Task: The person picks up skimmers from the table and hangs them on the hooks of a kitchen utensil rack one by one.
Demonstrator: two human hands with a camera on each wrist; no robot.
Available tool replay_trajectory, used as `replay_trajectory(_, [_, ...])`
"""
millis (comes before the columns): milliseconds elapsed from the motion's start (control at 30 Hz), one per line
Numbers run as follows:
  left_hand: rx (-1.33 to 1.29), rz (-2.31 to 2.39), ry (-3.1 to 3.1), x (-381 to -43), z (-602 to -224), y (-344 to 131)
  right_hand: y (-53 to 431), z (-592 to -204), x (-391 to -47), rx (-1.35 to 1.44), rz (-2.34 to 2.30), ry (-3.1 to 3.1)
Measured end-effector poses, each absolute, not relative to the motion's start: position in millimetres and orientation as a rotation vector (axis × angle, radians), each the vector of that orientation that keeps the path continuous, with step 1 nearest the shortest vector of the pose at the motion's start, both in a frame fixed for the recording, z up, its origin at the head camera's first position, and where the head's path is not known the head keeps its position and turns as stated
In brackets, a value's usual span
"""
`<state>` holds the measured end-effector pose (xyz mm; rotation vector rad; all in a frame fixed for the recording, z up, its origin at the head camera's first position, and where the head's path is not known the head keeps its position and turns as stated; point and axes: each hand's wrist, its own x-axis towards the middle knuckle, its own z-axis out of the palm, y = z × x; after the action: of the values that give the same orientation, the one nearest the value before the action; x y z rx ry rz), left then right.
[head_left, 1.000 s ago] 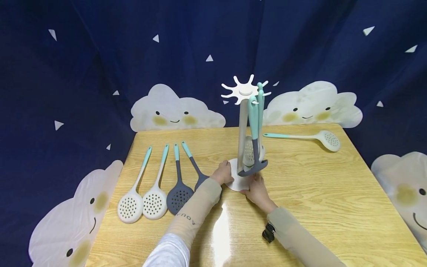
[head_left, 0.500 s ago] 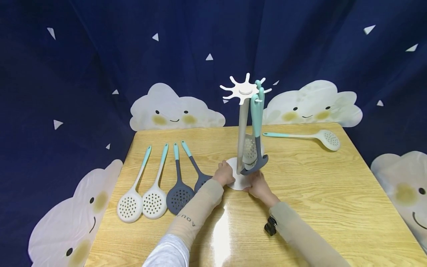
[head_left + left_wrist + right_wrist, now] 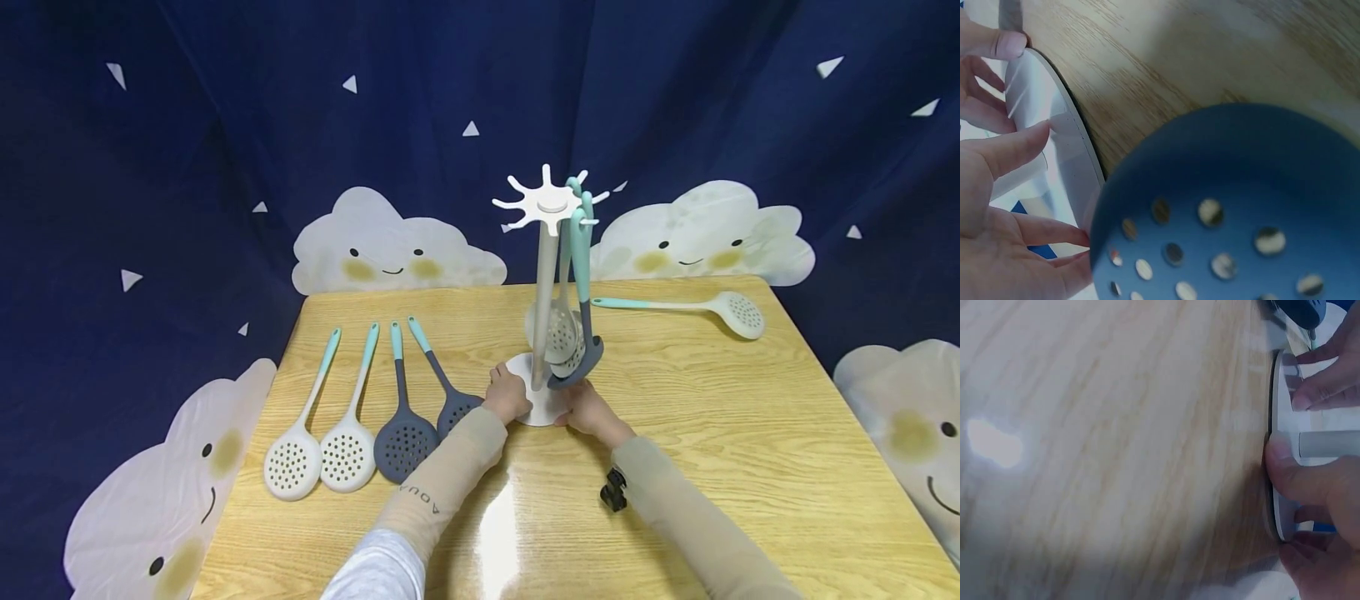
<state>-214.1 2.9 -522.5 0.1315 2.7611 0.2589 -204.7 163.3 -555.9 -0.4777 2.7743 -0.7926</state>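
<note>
A utensil stand [image 3: 545, 283], with a round white base, grey post and star-shaped hook top, stands upright on the table. My left hand [image 3: 508, 393] holds the base's left edge, thumb on top. At its right front edge, my right hand [image 3: 592, 412] grips the rim between thumb and fingers, also seen in the right wrist view. On the hooks' right side hang white skimmers [image 3: 560, 333] with mint handles. A dark grey utensil [image 3: 582, 296] hangs in front of them, its curved head edge-on just over the right hand. Another dark skimmer [image 3: 1241, 169] fills much of the left wrist view.
Left of the stand lie two white skimmers, one outer [image 3: 292, 464] and one inner [image 3: 347, 456], then two dark grey skimmers, the left one [image 3: 406, 447] beside the right one [image 3: 453, 408], partly under the left forearm. A white skimmer [image 3: 738, 315] lies at the back right of the wooden table [image 3: 750, 450].
The stand has turned counterclockwise seen from above. The dark utensil has swung right, the white skimmers' heads back and left. Both hands have shifted slightly right and stay on the base.
</note>
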Motion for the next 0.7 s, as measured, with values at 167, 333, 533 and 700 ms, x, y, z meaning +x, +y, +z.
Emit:
replay_trajectory(167, [0.094,0.26,2.777,-211,-519,6,166,-553,-209,-0.519,-0.801,2.752])
replay_trajectory(333, [0.108,0.194,2.821,-208,-521,9,169,-551,-216,-0.539,-0.876,2.672])
replay_trajectory(533, [0.141,0.004,2.824,-208,-524,14,173,-551,-223,-0.479,-0.913,2.588])
replay_trajectory(700, [0.158,-0.129,2.834,-208,-528,17,174,-553,-226,-0.487,-0.932,2.573])
